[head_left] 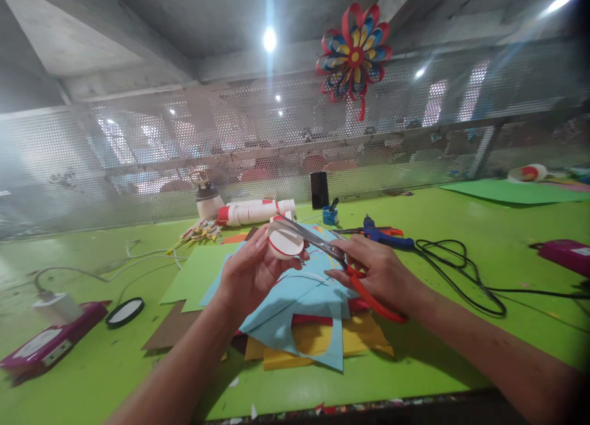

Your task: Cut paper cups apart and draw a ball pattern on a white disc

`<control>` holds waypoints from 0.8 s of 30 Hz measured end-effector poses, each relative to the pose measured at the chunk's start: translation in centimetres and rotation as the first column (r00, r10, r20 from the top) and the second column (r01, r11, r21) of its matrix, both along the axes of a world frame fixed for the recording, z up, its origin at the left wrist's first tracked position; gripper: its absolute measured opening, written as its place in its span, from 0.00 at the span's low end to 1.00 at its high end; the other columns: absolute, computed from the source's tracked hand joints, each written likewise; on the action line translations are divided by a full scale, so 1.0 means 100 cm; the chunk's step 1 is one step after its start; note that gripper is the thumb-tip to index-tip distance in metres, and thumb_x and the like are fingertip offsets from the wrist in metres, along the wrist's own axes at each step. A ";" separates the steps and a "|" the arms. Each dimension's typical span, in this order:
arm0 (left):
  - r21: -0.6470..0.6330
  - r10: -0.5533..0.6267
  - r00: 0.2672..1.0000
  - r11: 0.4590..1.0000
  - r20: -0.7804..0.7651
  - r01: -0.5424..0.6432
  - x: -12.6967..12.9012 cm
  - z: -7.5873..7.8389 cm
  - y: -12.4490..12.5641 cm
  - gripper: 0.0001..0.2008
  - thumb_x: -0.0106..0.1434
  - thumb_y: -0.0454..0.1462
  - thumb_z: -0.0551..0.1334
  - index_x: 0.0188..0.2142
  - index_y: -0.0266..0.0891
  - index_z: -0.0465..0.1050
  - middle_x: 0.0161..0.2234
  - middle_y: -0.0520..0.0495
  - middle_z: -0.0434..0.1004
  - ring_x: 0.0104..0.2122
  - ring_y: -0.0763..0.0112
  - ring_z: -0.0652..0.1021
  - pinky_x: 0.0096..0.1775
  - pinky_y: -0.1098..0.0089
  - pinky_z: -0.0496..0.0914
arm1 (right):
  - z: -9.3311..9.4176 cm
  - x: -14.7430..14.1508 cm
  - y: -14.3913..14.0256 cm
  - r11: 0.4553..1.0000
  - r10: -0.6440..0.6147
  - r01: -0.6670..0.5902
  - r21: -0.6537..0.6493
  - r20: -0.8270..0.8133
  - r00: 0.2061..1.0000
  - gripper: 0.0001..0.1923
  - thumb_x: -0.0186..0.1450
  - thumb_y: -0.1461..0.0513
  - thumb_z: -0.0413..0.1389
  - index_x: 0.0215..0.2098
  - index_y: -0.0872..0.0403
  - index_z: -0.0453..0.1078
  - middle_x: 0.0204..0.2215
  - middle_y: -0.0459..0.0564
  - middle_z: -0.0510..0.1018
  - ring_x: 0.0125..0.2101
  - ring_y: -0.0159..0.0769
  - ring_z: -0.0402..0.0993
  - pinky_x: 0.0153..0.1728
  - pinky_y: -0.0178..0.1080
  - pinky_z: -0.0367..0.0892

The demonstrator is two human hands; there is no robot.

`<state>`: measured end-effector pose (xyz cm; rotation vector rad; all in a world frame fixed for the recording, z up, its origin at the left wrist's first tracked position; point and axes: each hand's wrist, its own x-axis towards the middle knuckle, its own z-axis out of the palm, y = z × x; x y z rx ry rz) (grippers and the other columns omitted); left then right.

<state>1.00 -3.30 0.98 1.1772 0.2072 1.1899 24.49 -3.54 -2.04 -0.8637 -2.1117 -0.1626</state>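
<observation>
My left hand (249,271) holds up a small round paper disc (284,241), white with a red edge, above a stack of coloured paper sheets (299,314). My right hand (378,271) grips red-handled scissors (341,262); their metal blades are parted and meet the disc's upper edge. A light blue sheet with cut-out holes lies on top of the stack, with yellow, red, green and brown sheets under it.
The green table (461,351) also bears a blue glue gun (385,234) with a black cord (461,271), a white-and-red tube (255,212), a phone (319,190), a small blue pot (330,215), a tape ring (124,311) and magenta boxes (50,342). A mesh wall with a paper flower (354,53) stands behind.
</observation>
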 end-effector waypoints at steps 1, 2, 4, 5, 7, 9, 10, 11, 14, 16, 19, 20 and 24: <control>-0.004 0.000 1.000 1.000 0.004 0.000 0.000 0.000 0.000 0.20 0.60 0.39 0.63 0.51 0.35 0.70 0.39 0.40 0.79 0.36 0.61 0.80 0.37 0.66 0.74 | 0.000 0.000 0.000 1.000 0.000 0.000 0.004 -0.003 1.000 0.18 0.66 0.53 0.57 0.47 0.59 0.71 0.29 0.50 0.71 0.27 0.35 0.67 0.30 0.39 0.69; -0.007 -0.001 1.000 1.000 0.009 0.001 0.000 0.000 0.000 0.19 0.60 0.39 0.63 0.51 0.35 0.70 0.39 0.41 0.79 0.36 0.61 0.80 0.37 0.66 0.75 | 0.000 0.000 0.000 1.000 -0.001 0.001 0.010 -0.005 1.000 0.18 0.66 0.54 0.57 0.47 0.58 0.71 0.29 0.50 0.71 0.27 0.35 0.67 0.30 0.39 0.69; -0.014 -0.009 1.000 1.000 0.013 0.009 0.000 0.000 0.000 0.18 0.60 0.39 0.63 0.50 0.35 0.71 0.39 0.41 0.79 0.36 0.62 0.80 0.38 0.67 0.75 | 0.000 0.000 -0.001 1.000 -0.002 0.002 0.019 -0.006 1.000 0.17 0.66 0.54 0.57 0.47 0.57 0.70 0.29 0.49 0.72 0.27 0.35 0.68 0.30 0.38 0.69; -0.016 -0.015 1.000 1.000 0.013 0.015 -0.001 0.000 0.000 0.18 0.60 0.39 0.63 0.49 0.35 0.71 0.39 0.41 0.79 0.36 0.62 0.80 0.38 0.67 0.75 | 0.000 0.000 -0.001 1.000 -0.002 0.002 0.019 -0.005 1.000 0.16 0.66 0.55 0.57 0.47 0.57 0.70 0.29 0.49 0.72 0.27 0.34 0.68 0.30 0.38 0.69; -0.016 -0.025 1.000 1.000 0.016 0.025 -0.001 -0.001 0.001 0.16 0.61 0.39 0.63 0.47 0.35 0.72 0.39 0.41 0.79 0.36 0.62 0.80 0.38 0.67 0.75 | 0.000 0.000 -0.001 1.000 -0.001 0.001 0.022 -0.005 1.000 0.16 0.66 0.56 0.58 0.47 0.57 0.71 0.29 0.49 0.72 0.26 0.34 0.68 0.29 0.38 0.68; -0.012 -0.025 1.000 1.000 0.018 0.025 -0.001 -0.001 0.001 0.15 0.61 0.39 0.63 0.46 0.35 0.73 0.38 0.41 0.80 0.36 0.63 0.80 0.38 0.67 0.75 | 0.001 0.000 -0.002 1.000 -0.001 0.001 0.023 -0.006 1.000 0.15 0.65 0.57 0.58 0.47 0.57 0.71 0.29 0.50 0.72 0.26 0.34 0.68 0.28 0.37 0.68; -0.008 -0.020 1.000 1.000 0.017 0.020 -0.001 -0.001 0.001 0.14 0.61 0.39 0.63 0.45 0.35 0.73 0.38 0.42 0.80 0.36 0.63 0.80 0.39 0.66 0.75 | 0.001 0.000 -0.002 1.000 -0.001 0.001 0.025 -0.007 1.000 0.15 0.65 0.57 0.58 0.47 0.56 0.71 0.30 0.50 0.73 0.26 0.34 0.68 0.28 0.37 0.68; -0.004 -0.015 1.000 1.000 0.014 0.015 -0.001 -0.001 0.002 0.14 0.61 0.39 0.63 0.45 0.36 0.73 0.38 0.42 0.80 0.36 0.62 0.80 0.39 0.66 0.75 | 0.001 0.000 -0.002 1.000 0.000 0.001 0.028 -0.009 1.000 0.14 0.65 0.57 0.58 0.47 0.56 0.71 0.30 0.50 0.73 0.26 0.34 0.68 0.28 0.37 0.68; 0.003 0.001 1.000 1.000 0.000 -0.001 -0.002 0.000 0.002 0.14 0.61 0.40 0.62 0.44 0.35 0.73 0.37 0.41 0.80 0.36 0.62 0.80 0.39 0.65 0.75 | 0.001 0.000 -0.002 0.999 0.003 -0.002 0.033 -0.007 1.000 0.14 0.65 0.57 0.58 0.46 0.56 0.72 0.30 0.51 0.74 0.26 0.35 0.69 0.29 0.37 0.69; 0.003 0.002 1.000 1.000 -0.001 -0.002 -0.002 0.000 0.002 0.14 0.61 0.41 0.62 0.43 0.35 0.74 0.36 0.41 0.80 0.35 0.62 0.80 0.39 0.65 0.75 | 0.001 0.000 -0.002 0.999 0.008 -0.008 0.041 -0.007 1.000 0.14 0.65 0.57 0.58 0.46 0.57 0.72 0.30 0.51 0.75 0.28 0.36 0.70 0.30 0.38 0.69; -0.005 -0.019 1.000 1.000 0.009 0.019 -0.003 0.001 0.003 0.14 0.62 0.41 0.62 0.44 0.34 0.75 0.36 0.40 0.81 0.35 0.62 0.80 0.39 0.66 0.74 | 0.002 0.000 -0.002 0.999 0.014 -0.013 0.048 -0.005 1.000 0.14 0.65 0.58 0.58 0.45 0.57 0.72 0.29 0.51 0.74 0.27 0.35 0.70 0.30 0.38 0.70; -0.009 -0.027 1.000 1.000 0.012 0.027 -0.003 0.001 0.003 0.14 0.62 0.41 0.62 0.43 0.34 0.75 0.36 0.40 0.81 0.35 0.62 0.80 0.39 0.66 0.74 | 0.002 0.000 -0.001 0.999 0.014 -0.014 0.048 -0.005 1.000 0.13 0.65 0.58 0.58 0.45 0.57 0.72 0.29 0.51 0.74 0.26 0.35 0.69 0.30 0.38 0.70; -0.029 -0.030 0.999 0.999 0.018 0.030 -0.004 0.001 0.004 0.14 0.61 0.41 0.63 0.42 0.34 0.75 0.37 0.40 0.81 0.34 0.62 0.80 0.36 0.66 0.74 | 0.001 0.000 -0.001 0.999 0.017 -0.017 0.048 -0.005 1.000 0.13 0.65 0.58 0.58 0.46 0.56 0.72 0.29 0.50 0.75 0.26 0.35 0.70 0.30 0.37 0.70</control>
